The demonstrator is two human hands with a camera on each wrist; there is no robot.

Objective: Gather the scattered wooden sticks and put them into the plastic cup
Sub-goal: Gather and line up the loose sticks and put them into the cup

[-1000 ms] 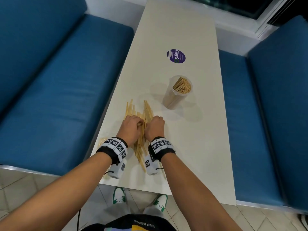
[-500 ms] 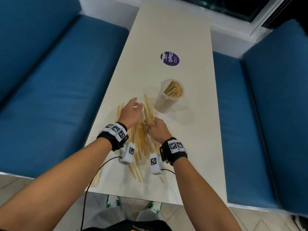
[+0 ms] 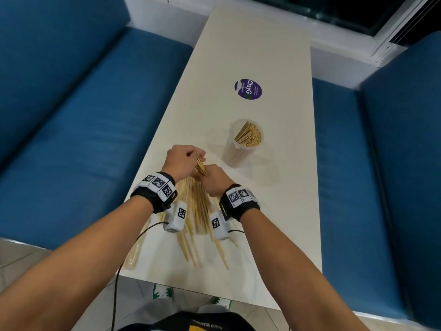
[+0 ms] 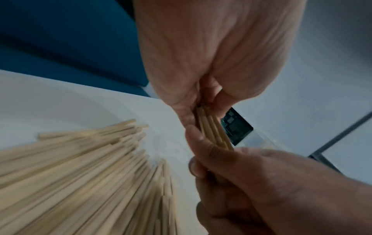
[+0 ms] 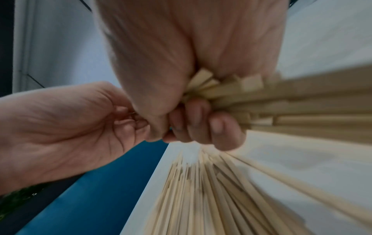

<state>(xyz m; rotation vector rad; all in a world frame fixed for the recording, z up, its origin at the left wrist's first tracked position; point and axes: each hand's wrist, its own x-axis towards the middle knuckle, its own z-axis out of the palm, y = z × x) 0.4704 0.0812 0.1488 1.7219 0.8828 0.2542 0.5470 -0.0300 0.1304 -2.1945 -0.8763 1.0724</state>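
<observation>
Pale wooden sticks (image 3: 195, 211) lie fanned in a pile on the white table (image 3: 250, 44), under and behind both wrists. My left hand (image 3: 185, 161) and right hand (image 3: 214, 179) meet just past the pile, both gripping one small bundle of sticks (image 3: 201, 167) lifted off the table. In the left wrist view the left fingers pinch the bundle's end (image 4: 211, 127). In the right wrist view the right fist is closed round the bundle (image 5: 221, 93). The clear plastic cup (image 3: 245, 142) stands upright to the right and beyond, partly filled with sticks.
A round purple sticker (image 3: 248, 89) lies farther along the table. Blue cushioned benches (image 3: 83, 139) (image 3: 358, 175) flank the narrow table. A long pale sleeve (image 3: 136, 252) lies at the near left corner. Some sticks reach near the table's front edge (image 3: 214, 299).
Both hands have come off the flat pile and moved forward together. They now hold a small bundle raised between them, where before they lay spread on the sticks.
</observation>
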